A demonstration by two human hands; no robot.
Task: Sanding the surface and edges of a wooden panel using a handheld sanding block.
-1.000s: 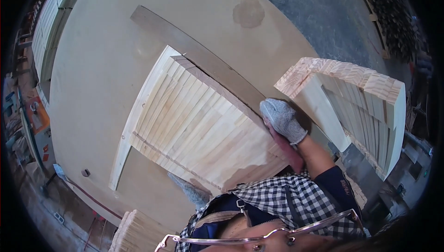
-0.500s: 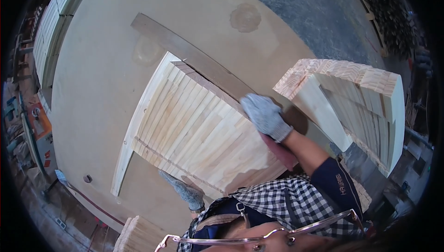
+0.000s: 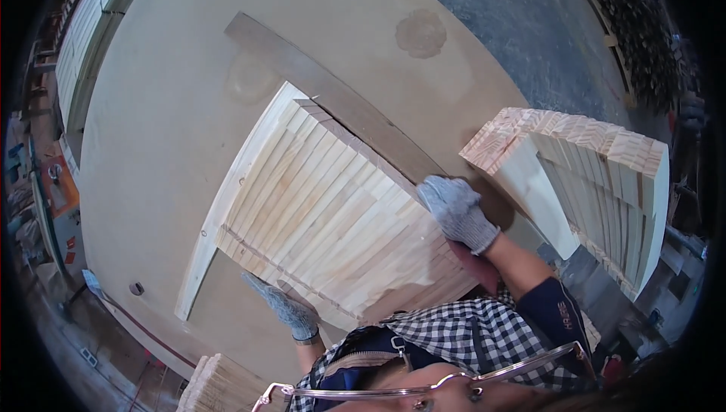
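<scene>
A wide row of pale wooden strips [image 3: 333,208] lies packed side by side on the board-topped table, with one longer strip [image 3: 240,177] along its left side. My left hand [image 3: 283,308], in a grey knit glove, rests beside the row's near edge with its fingers stretched out. At the right-hand far corner, my right hand [image 3: 457,214], gloved the same way, is closed with bent fingers against the strip ends. What lies under those fingers is hidden. Below that wrist a dark red piece [image 3: 476,267] shows in part. A brown straight bar [image 3: 333,90] runs along the far edge.
A stack of pale wood pieces [image 3: 586,177] stands on the right. More stacked boards [image 3: 102,41] rise at the far left, and a smaller stack [image 3: 215,383] sits near me. The tabletop [image 3: 162,147] has a curved edge in this view. Dark sticks lie on a pallet [image 3: 631,41] beyond.
My left hand has slid a little left along the near edge of the strips. My right hand stays at the same corner. The view has shifted slightly.
</scene>
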